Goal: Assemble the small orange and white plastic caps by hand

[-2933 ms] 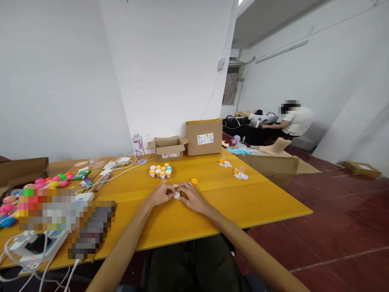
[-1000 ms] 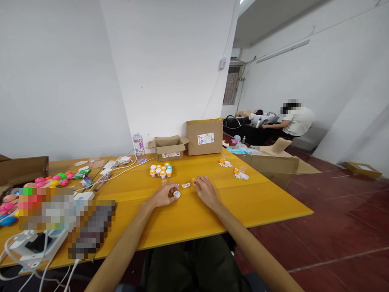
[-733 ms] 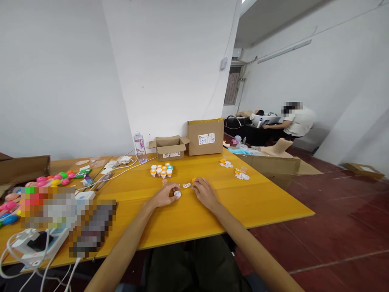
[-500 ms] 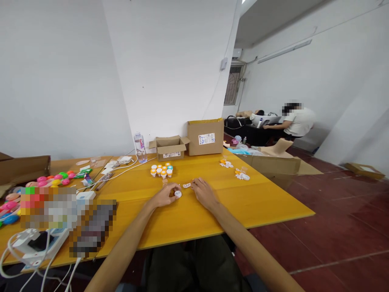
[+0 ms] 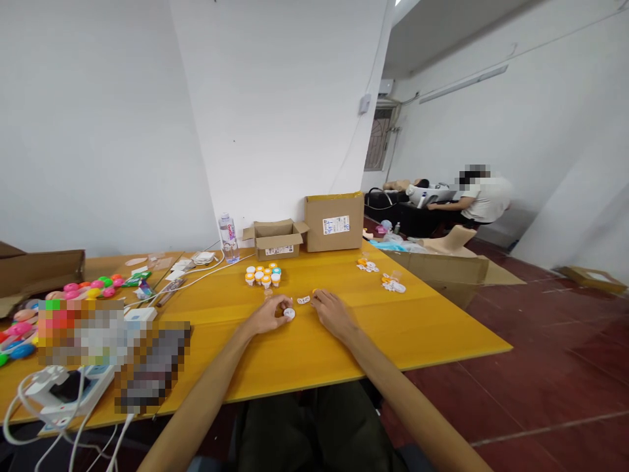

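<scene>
left hand (image 5: 268,314) lies on the yellow table (image 5: 304,354), fingers closed around a small white round cap (image 5: 289,313) near the table middle | right hand (image 5: 333,313) rests just right of it, fingers curled, grip cannot be told; small white piece (image 5: 303,300) between hands | cluster of small cups (image 5: 263,275) farther away

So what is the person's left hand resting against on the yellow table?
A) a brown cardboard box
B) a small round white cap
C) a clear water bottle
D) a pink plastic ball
B: the left hand has its fingertips against a small round white cap lying on the yellow table; the clear water bottle and the brown cardboard box stand far back by the wall.
</scene>
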{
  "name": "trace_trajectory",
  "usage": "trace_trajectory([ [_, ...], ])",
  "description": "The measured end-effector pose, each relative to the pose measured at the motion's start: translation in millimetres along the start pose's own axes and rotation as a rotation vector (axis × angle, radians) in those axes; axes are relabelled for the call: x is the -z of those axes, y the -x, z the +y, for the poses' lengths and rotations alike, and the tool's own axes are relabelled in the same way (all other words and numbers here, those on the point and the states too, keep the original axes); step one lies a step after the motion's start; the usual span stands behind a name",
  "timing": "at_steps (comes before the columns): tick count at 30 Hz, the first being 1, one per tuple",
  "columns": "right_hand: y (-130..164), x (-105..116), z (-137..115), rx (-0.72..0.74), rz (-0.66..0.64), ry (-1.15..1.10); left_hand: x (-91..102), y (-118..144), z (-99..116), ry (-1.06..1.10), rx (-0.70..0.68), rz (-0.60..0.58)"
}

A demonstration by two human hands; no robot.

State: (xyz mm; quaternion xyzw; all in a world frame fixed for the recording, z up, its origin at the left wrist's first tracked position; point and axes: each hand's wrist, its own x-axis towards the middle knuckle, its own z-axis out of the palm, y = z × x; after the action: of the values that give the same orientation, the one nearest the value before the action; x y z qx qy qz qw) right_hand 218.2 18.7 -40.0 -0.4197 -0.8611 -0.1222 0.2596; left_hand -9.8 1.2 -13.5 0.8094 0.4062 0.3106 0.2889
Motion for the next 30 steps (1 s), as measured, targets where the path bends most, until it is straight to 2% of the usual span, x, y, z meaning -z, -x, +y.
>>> trace_trajectory([
  [8, -2.1, 0.9, -3.0, 0.05, -0.027, 0.014, -3.7, -0.4, 6.9, -0.003, 0.006, 0.024],
  [14, -4.6, 6.8, -18.7, 0.042, 0.082, -0.191, -4.2, -0.8, 9.9, 0.073, 0.004, 0.034],
  [19, -10.9, 11.0, -38.5, 0.095, 0.099, -0.361, -5.0, -1.9, 7.7, 0.162, 0.026, 0.023],
  [30, -12.9, 8.6, -40.5, 0.064, 0.093, -0.408, -6.5, -3.3, 6.0, 0.349, 0.027, -0.007],
])
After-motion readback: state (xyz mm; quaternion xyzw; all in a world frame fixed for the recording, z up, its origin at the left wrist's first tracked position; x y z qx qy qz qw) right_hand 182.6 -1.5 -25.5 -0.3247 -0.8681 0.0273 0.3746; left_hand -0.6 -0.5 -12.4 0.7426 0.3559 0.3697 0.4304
